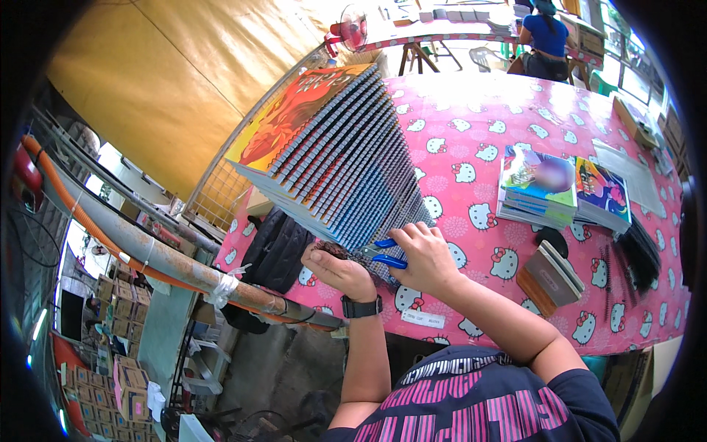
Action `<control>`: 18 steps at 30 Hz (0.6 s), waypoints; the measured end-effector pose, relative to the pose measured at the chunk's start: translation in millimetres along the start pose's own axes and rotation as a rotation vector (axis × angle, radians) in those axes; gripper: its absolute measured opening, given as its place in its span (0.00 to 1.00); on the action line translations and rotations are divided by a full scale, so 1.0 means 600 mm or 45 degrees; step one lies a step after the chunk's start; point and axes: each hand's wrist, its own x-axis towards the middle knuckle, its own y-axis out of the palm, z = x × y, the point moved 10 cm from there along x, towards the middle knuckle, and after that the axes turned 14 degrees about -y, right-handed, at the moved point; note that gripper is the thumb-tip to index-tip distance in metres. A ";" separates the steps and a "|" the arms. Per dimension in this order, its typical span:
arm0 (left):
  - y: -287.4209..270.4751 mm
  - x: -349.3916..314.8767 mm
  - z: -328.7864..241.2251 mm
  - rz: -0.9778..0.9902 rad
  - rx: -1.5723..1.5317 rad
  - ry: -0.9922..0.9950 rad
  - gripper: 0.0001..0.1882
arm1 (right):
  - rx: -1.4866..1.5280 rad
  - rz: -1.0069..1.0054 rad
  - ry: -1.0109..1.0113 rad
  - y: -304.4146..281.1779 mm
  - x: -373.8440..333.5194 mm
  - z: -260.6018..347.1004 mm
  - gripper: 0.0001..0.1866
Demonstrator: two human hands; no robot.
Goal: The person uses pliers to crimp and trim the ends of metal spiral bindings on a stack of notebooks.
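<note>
A tall stack of coil-bound books [346, 158] with orange covers stands at the table's near left, its bound edges toward me. At its base, my right hand [426, 259] is closed round a pair of blue-handled pliers [389, 259]. The pliers' jaws point left, toward the lowest coils, and their tips are hard to make out. Close by on the left, my left hand [340, 271] has its fingers curled at the bottom corner of the stack. Something dark brown [333, 249] shows at those fingers, too small to name.
A pink patterned cloth covers the table [471, 283]. To the right are piles of books [537, 184], a wooden block [549, 280] and black coils [639, 254]. A black bag [276, 250] lies left, beside a rusty pipe [177, 265]. Another person [546, 40] sits far back.
</note>
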 end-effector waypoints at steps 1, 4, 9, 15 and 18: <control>0.001 0.000 -0.002 -0.004 0.005 0.012 0.23 | -0.019 0.050 0.001 0.009 -0.001 -0.001 0.21; 0.003 0.000 0.001 0.023 0.027 -0.027 0.23 | 0.124 0.088 0.043 0.031 -0.008 -0.014 0.19; -0.006 0.003 0.007 -0.026 0.062 -0.019 0.25 | 0.288 0.267 0.263 0.053 -0.020 -0.031 0.18; -0.010 -0.005 0.082 0.108 -0.243 -0.680 0.25 | 0.113 0.097 0.099 0.028 -0.025 -0.025 0.23; -0.017 -0.021 0.130 0.106 -0.163 -0.542 0.25 | 0.053 0.140 0.083 0.038 -0.023 -0.019 0.25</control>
